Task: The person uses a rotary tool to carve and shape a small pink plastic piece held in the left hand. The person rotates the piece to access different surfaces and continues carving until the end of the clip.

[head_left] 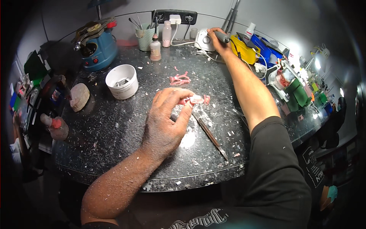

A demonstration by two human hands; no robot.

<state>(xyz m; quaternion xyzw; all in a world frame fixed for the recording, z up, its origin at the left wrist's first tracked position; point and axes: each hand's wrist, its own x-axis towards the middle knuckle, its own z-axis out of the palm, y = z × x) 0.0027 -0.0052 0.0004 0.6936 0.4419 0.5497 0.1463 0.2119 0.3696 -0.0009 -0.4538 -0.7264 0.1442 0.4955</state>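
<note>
1. My left hand (166, 120) rests over the middle of the dark speckled bench (114, 126), its fingers (183, 114) pinched shut on a small pink-and-white dental piece (196, 100).
2. That piece sits just above the bench surface, at my fingertips, with white dust and chips scattered beneath it.
3. My right hand (218, 40) is stretched to the far edge of the bench, fingers wrapped around a grey handpiece (222, 37); it lies against a white control box (204, 41).
4. A thin metal hand tool (209, 135) lies on the bench just right of my left hand, pointing toward the near edge.
5. Scraps of pink wax (179, 79) lie beyond my left hand, well apart from it.
6. A white round tub (122, 81) stands to the left of the scraps, and a blue machine (97, 47) sits behind it.
7. A pinkish bottle (155, 49) and a pale green cup of tools (145, 37) stand near the back wall.
</note>
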